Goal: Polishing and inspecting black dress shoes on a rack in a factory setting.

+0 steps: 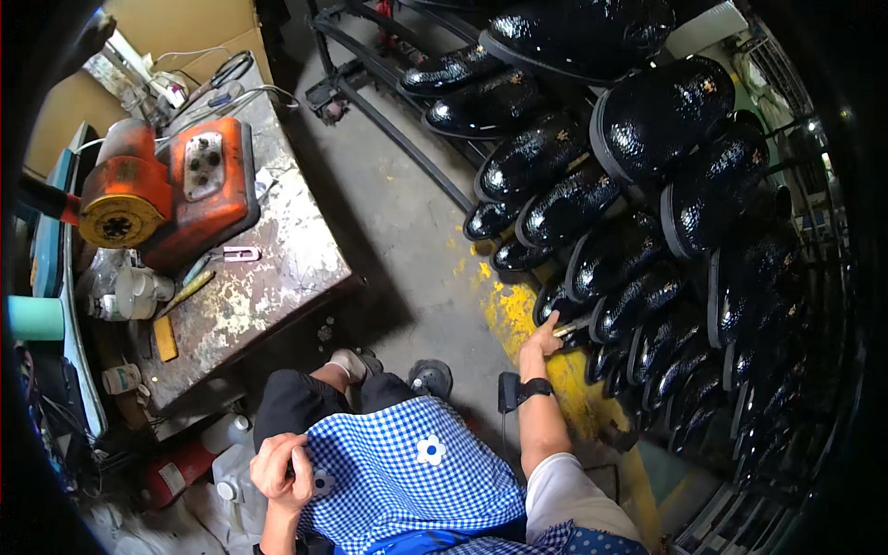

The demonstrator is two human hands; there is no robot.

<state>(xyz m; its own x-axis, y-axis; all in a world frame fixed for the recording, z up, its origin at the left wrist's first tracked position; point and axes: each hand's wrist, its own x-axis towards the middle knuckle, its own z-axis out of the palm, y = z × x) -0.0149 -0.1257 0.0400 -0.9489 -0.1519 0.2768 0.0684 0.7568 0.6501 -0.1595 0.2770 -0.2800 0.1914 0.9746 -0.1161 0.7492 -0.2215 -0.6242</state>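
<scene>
My right hand (540, 342) reaches to the rack on the right. Its fingers are closed on a thin stick-shaped tool (567, 329) with a pale, shiny part; its exact kind is too small to tell. The index finger points at the lower end of a glossy black shoe (552, 301); I cannot tell whether it touches. Above my lap at the left, my left hand (281, 470) is curled with its fingers bent inward, so the palm is hidden. Below it lies a blue checked apron (398, 462) with white flower patches.
Rows of glossy black shoes (638, 231) fill a dark metal rack (402, 139). At the left, a worn workbench (287, 250) carries an orange machine (208, 185), a yellow-handled tool (190, 294) and scissors (231, 69). Plastic jugs (236, 481) stand below. Yellow paint (513, 314) marks the floor.
</scene>
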